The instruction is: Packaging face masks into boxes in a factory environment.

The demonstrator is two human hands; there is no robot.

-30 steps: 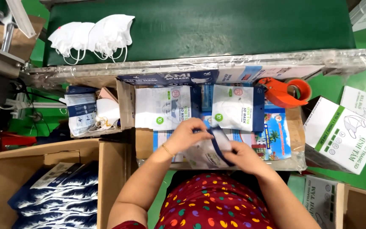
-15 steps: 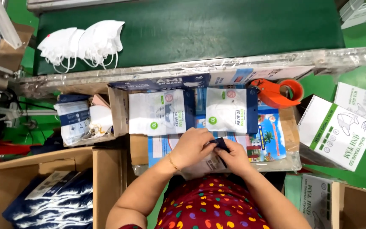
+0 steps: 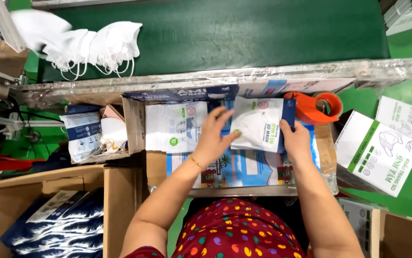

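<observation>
Both my hands rest on a white and blue mask pouch (image 3: 259, 125) lying on a cardboard work surface (image 3: 158, 165) in front of me. My left hand (image 3: 216, 138) presses its left edge with fingers spread. My right hand (image 3: 295, 139) grips its right blue edge. A second flat pouch (image 3: 170, 126) lies just left of my left hand. Beneath the pouches a colourful printed sheet (image 3: 249, 169) covers the surface.
A pile of white face masks (image 3: 89, 48) sits on the green conveyor belt (image 3: 263, 33). An orange tape dispenser (image 3: 316, 107) stands at the right. White and green boxes (image 3: 375, 153) lie right; a carton of blue packs (image 3: 60, 222) is lower left.
My hands moved up from near my body to the pouch at the far side of the work surface. The camera has tilted down and closer.
</observation>
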